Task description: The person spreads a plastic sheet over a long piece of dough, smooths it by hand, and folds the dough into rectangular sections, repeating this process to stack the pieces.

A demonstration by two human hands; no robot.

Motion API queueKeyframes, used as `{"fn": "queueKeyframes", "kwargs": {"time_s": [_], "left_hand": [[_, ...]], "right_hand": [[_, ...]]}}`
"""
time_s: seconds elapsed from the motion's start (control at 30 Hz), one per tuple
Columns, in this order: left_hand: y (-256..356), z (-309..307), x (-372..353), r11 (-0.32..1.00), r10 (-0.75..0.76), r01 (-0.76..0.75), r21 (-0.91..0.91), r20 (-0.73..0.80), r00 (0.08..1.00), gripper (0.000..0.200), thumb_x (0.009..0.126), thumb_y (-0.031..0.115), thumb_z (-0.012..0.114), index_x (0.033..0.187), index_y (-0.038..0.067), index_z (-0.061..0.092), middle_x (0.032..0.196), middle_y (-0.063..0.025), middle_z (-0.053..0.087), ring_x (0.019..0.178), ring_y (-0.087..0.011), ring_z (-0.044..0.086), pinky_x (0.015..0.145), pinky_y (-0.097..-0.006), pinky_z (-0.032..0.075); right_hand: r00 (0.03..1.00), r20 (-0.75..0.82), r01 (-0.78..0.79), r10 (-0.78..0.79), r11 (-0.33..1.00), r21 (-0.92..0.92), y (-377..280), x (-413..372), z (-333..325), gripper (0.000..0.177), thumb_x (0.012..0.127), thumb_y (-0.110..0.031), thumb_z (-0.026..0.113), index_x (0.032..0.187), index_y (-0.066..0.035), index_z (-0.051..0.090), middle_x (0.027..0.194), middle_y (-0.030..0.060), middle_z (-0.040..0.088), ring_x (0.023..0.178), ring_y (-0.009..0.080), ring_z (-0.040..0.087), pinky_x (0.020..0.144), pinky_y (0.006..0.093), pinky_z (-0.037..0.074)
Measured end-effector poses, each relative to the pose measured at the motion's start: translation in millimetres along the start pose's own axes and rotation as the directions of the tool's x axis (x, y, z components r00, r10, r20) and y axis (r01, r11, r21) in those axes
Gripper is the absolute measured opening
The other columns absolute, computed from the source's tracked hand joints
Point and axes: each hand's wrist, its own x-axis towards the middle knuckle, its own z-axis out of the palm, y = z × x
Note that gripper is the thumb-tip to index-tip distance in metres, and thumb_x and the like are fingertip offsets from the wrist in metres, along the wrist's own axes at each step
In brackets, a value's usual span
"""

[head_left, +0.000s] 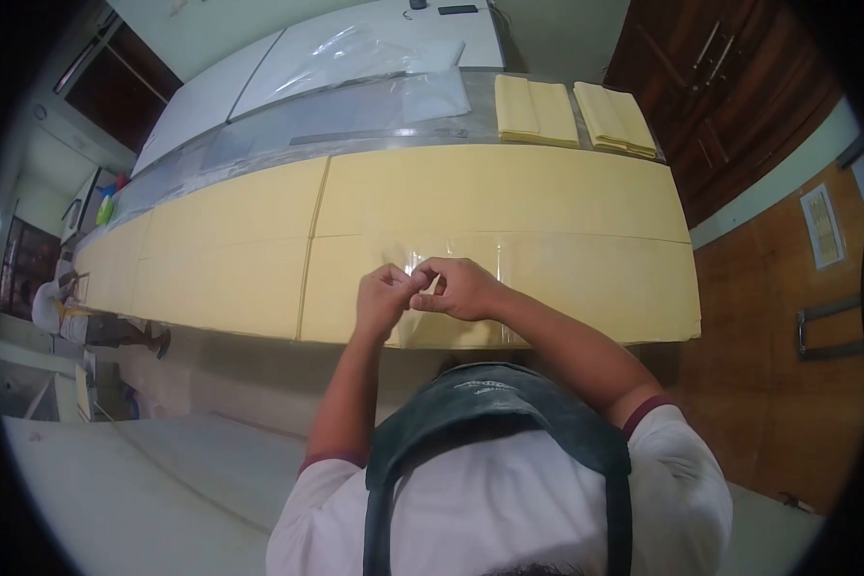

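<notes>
My left hand (384, 300) and my right hand (459, 288) meet above the near half of a long yellow sheet (586, 278) on the table. The fingers of both hands are pinched together on a clear plastic film (490, 278), which hangs and lies over the yellow surface beneath them. Its outline is hard to make out; only shiny streaks show. A lengthwise crease crosses the yellow material, and a seam (313, 230) divides it left of my hands.
Two folded yellow stacks (536, 110) (614, 117) lie at the table's back right. Clear plastic (432, 91) lies behind the yellow sheets. Another person (62, 302) is at the table's far left end. Wooden doors (730, 86) stand at the right.
</notes>
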Motion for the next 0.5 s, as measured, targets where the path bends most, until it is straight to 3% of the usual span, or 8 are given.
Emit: {"fn": "queueKeyframes", "kwargs": {"time_s": [0.07,0.13,0.17,0.23,0.27,0.3,0.43,0.5], "left_hand": [[-13.3,9.8,2.7,1.000,0.003,-0.003,-0.005,0.001,1.000,0.037,0.088,0.029,0.080,0.073,0.005,0.058,0.064,-0.0021,0.058,0.054,-0.0082,0.052,0.050,-0.0234,0.042],[-16.9,17.8,2.8,0.990,-0.117,0.113,-0.079,-0.047,0.992,0.046,0.094,0.043,0.071,0.071,0.006,0.056,0.062,-0.0009,0.055,0.053,-0.0076,0.050,0.048,-0.0234,0.040],[-18.4,19.2,2.7,0.990,-0.119,0.115,-0.080,-0.048,0.992,0.046,0.094,0.043,0.071,0.071,0.006,0.056,0.062,-0.0009,0.055,0.053,-0.0076,0.050,0.048,-0.0234,0.040],[-12.3,22.5,-0.6,0.977,-0.190,0.181,-0.114,-0.074,0.979,0.044,0.103,0.040,0.058,0.076,0.005,0.060,0.065,-0.0014,0.054,0.052,-0.0082,0.046,0.047,-0.0240,0.037],[-14.1,23.4,-1.4,0.990,-0.128,0.122,-0.070,-0.081,0.988,0.048,0.104,0.044,0.054,0.076,0.005,0.059,0.063,-0.0007,0.053,0.052,-0.0077,0.046,0.046,-0.0238,0.037],[-15.6,23.6,-1.2,0.990,-0.130,0.124,-0.069,-0.080,0.988,0.048,0.104,0.044,0.054,0.076,0.005,0.059,0.063,-0.0007,0.053,0.052,-0.0077,0.046,0.046,-0.0238,0.037],[-19.8,18.3,3.1,0.999,-0.036,0.032,-0.030,-0.125,0.991,0.045,0.100,0.039,0.063,0.071,0.005,0.060,0.061,-0.0004,0.055,0.051,-0.0074,0.048,0.047,-0.0245,0.039],[-18.4,5.7,6.4,1.000,-0.010,0.009,-0.006,-0.143,0.990,0.046,0.097,0.039,0.067,0.068,0.003,0.061,0.059,-0.0004,0.056,0.051,-0.0078,0.050,0.048,-0.0249,0.042]], "right_hand": [[1.000,-0.018,0.026,-0.026,1.000,0.011,10.4,5.0,5.0,0.046,0.089,-0.048,0.072,0.101,-0.004,0.070,0.091,0.0115,0.072,0.083,0.0225,0.069,0.076,0.0372,0.055],[0.998,-0.030,0.053,-0.052,0.998,0.025,22.5,9.1,9.9,0.044,0.091,-0.047,0.070,0.097,-0.004,0.070,0.087,0.0104,0.072,0.080,0.0213,0.068,0.074,0.0368,0.054],[1.000,-0.026,0.008,-0.006,0.998,0.068,29.0,10.4,12.2,0.041,0.093,-0.044,0.068,0.093,-0.003,0.069,0.083,0.0099,0.070,0.075,0.0194,0.067,0.070,0.0357,0.053],[0.999,-0.018,-0.041,0.044,0.993,0.114,35.0,10.3,15.9,0.038,0.096,-0.041,0.066,0.089,-0.003,0.067,0.079,0.0093,0.069,0.071,0.0175,0.065,0.067,0.0345,0.052],[0.998,-0.020,-0.053,0.057,0.983,0.174,37.9,9.9,17.3,0.034,0.098,-0.035,0.065,0.088,-0.002,0.067,0.077,0.0063,0.067,0.068,0.0134,0.062,0.063,0.0308,0.050],[0.997,-0.021,-0.064,0.071,0.970,0.234,39.7,9.4,18.3,0.030,0.100,-0.029,0.064,0.087,-0.001,0.066,0.075,0.0033,0.066,0.065,0.0092,0.059,0.059,0.0270,0.049],[0.997,-0.057,-0.022,0.049,0.915,0.403,45.3,4.3,19.8,0.030,0.099,-0.027,0.060,0.085,-0.001,0.066,0.074,0.0065,0.066,0.064,0.0125,0.061,0.058,0.0308,0.050],[0.974,-0.209,0.008,0.090,0.905,0.425,48.3,-4.3,12.6,0.028,0.099,-0.022,0.057,0.084,0.000,0.065,0.074,0.0049,0.065,0.065,0.0107,0.060,0.055,0.0301,0.050]]}}
